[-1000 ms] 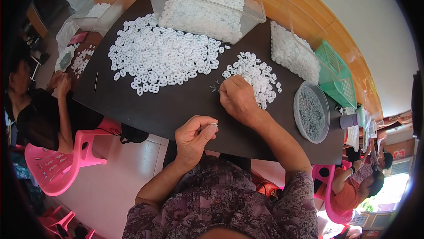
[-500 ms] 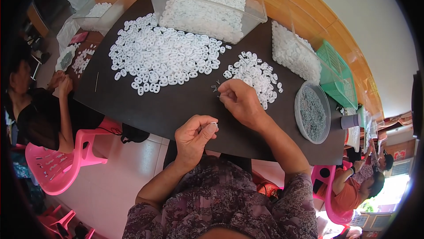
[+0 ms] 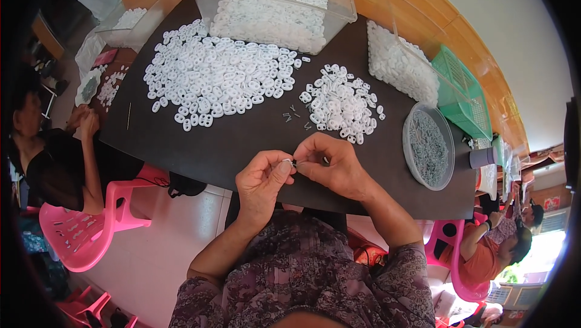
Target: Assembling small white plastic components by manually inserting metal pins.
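Observation:
My left hand (image 3: 260,184) is closed in a pinch on a small white plastic piece (image 3: 287,161), mostly covered by the thumb and fingers. Against it, my right hand (image 3: 333,167) pinches a tiny dark grey screw (image 3: 295,163), the two sets of fingertips nearly touching above the table's near edge. Beyond them, several loose grey screws (image 3: 288,116) lie on the dark table (image 3: 200,152). A small heap of white oval pieces (image 3: 342,102) sits beside these, and a larger heap of white two-holed pieces (image 3: 218,76) spreads out to the left.
At the back stands a clear bin (image 3: 272,13) of white pieces, with another bin (image 3: 402,64) to its right. A round clear tub (image 3: 428,146) of grey screws stands near a green basket (image 3: 463,95) and a grey cup (image 3: 483,158). Another person (image 3: 57,146) works at the left.
My right hand has come back from the loose screws to my left hand, with a screw between its fingertips. My left hand has stayed nearly in place with the white piece.

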Tool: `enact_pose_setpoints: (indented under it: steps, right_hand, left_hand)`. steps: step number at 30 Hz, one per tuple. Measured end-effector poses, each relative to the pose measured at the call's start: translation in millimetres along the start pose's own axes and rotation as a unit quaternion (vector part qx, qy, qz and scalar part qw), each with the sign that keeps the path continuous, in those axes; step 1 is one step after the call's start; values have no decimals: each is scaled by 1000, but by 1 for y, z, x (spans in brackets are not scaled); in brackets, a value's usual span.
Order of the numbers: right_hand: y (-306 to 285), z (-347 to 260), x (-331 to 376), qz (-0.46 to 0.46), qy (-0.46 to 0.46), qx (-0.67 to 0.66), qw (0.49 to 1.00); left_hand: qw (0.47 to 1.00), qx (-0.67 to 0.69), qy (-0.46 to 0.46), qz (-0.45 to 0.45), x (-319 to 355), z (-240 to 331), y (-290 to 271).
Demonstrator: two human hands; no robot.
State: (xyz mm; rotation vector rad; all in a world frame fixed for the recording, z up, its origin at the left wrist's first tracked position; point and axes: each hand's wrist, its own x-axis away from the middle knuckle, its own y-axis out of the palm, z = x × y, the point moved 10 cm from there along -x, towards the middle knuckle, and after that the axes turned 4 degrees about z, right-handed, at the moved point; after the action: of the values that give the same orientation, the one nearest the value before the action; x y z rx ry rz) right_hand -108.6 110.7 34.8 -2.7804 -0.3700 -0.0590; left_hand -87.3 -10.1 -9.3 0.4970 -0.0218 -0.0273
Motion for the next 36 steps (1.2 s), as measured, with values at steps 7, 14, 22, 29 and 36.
enact_pose_setpoints:
  steps: [7, 14, 22, 29, 36]
  right_hand:
    - [-4, 8, 8, 52, 0, -66, 997]
    - [1, 20, 18, 82, 30, -181, 980]
    - [-5, 22, 28, 157, 29, -286, 945]
    - [-5, 25, 33, 176, 18, -281, 943]
    - [-2, 22, 35, 176, -2, -281, 943]
  left_hand:
    - [1000, 2, -9, -21, 4, 1, 7]
    - [1000, 17, -1, -15, 8, 0, 10]
    - [999, 28, -16, 3, 8, 0, 10]
    - [1000, 10, -19, 1, 11, 0, 11]
    - [1000, 8, -18, -3, 12, -1, 11]
